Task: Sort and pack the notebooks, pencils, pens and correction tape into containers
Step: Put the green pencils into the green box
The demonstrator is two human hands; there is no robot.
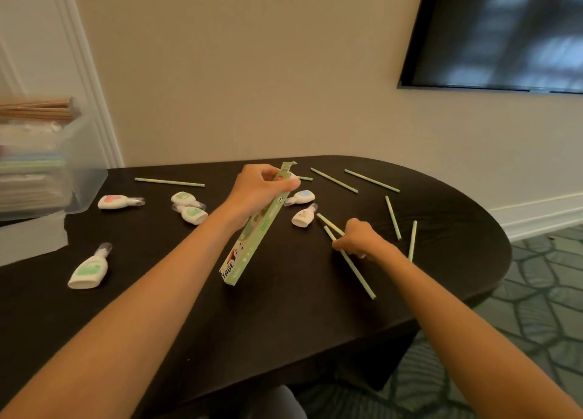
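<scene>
My left hand (257, 188) grips a long green pencil box (252, 242) near its open top end; the box tilts up off the dark table (220, 308). To the right, my right hand (358, 239) pinches two pale green pencils (356, 269) lying on the table. Several more green pencils are scattered around: one at the back left (169, 182), two at the back right (334, 180), two at the right (393, 218). Several white correction tapes lie loose: one at the near left (89, 269), one by the bin (118, 201), a pair (189, 207) and two beyond the box (303, 217).
A clear plastic bin (72, 166) at the table's far left holds stacked notebooks, with a bundle of brown pencils (38, 109) on top. A dark screen (504, 31) hangs on the wall. The table's rounded edge drops to patterned carpet (542, 292) on the right.
</scene>
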